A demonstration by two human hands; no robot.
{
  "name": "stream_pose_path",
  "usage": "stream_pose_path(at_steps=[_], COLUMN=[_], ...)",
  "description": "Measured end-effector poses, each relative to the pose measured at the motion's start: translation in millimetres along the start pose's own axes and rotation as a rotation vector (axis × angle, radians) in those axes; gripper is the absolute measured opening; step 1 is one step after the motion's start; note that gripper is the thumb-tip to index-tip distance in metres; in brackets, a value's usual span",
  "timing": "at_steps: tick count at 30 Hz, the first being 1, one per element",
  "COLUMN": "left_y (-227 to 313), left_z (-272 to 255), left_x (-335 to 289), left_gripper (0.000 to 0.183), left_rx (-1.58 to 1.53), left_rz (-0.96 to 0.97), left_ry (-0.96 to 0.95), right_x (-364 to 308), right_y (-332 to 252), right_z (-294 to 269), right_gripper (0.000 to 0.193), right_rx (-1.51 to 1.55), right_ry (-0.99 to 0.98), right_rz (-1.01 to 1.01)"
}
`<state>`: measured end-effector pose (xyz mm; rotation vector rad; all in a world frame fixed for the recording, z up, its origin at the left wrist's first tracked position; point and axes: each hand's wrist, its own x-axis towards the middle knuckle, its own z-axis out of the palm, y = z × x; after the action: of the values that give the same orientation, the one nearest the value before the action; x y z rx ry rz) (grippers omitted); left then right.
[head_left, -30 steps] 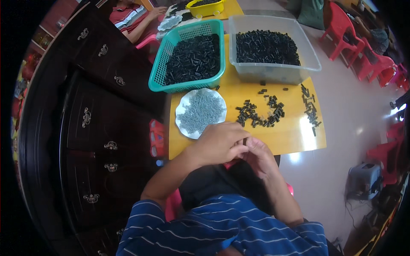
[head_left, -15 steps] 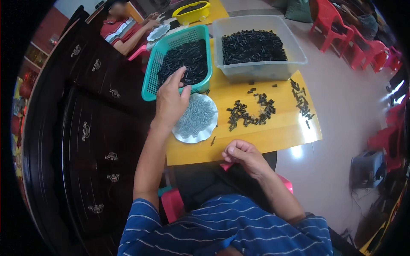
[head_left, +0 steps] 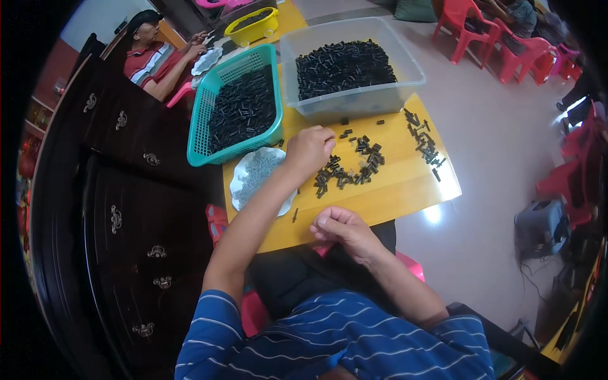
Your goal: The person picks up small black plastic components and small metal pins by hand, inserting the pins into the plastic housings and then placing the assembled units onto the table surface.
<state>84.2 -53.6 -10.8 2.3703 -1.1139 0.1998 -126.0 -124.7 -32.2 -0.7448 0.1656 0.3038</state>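
My left hand (head_left: 310, 152) hangs over the near table, its fingers curled together beside a loose heap of short black tubular pieces (head_left: 370, 161). What its fingertips hold, if anything, is hidden. At the table's front edge, my right hand (head_left: 345, 231) is closed, thumb against the bent fingers; its contents cannot be made out. Partly behind my left forearm lies a white scalloped plate (head_left: 239, 190) full of small clear-grey pieces (head_left: 258, 170). A teal basket (head_left: 197, 130) of black pieces (head_left: 244, 107) stands beyond it.
A clear plastic tub (head_left: 354, 101) with many black pieces stands at the back of the yellow table (head_left: 392, 202). More black parts (head_left: 424, 142) lie along the right side. Dark drawers (head_left: 126, 221) border the left. Another person (head_left: 161, 63) sits at the far left, near a yellow basin (head_left: 253, 28).
My left hand has moved right, from over the teal basket to the loose black heap, and its fingers have curled in. My right hand keeps its closed pose. The view has shifted slightly.
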Motion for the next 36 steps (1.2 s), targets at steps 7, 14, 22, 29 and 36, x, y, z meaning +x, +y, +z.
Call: stream_pose_path(at_steps=[7, 14, 22, 29, 36], left_y=[10.0, 15.2, 11.3, 11.1, 10.0], left_z=[31.8, 46.2, 53.5, 53.8, 57.4], left_x=[22.7, 25.5, 24.1, 27.5, 24.5], left_gripper=[0.013, 0.013, 0.011, 0.008, 0.008], left_rx=[-0.024, 0.031, 0.091, 0.154, 0.040], left_rz=[0.103, 0.050, 0.072, 0.131, 0.152], left_ry=[-0.002, -0.058, -0.073, -0.093, -0.113], right_x=[1.7, 1.1, 1.4, 5.4, 3.3], right_y=[0.4, 0.4, 0.0, -4.1, -1.3], right_z=[-2.3, -5.1, -3.9, -2.5, -1.7], right_gripper=[0.020, 0.019, 0.019, 0.020, 0.016], right_rx=[0.008, 0.038, 0.036, 0.024, -0.010], right_ry=[-0.005, -0.051, -0.054, -0.022, 0.005], right_rz=[-0.022, -0.026, -0.024, -0.030, -0.017])
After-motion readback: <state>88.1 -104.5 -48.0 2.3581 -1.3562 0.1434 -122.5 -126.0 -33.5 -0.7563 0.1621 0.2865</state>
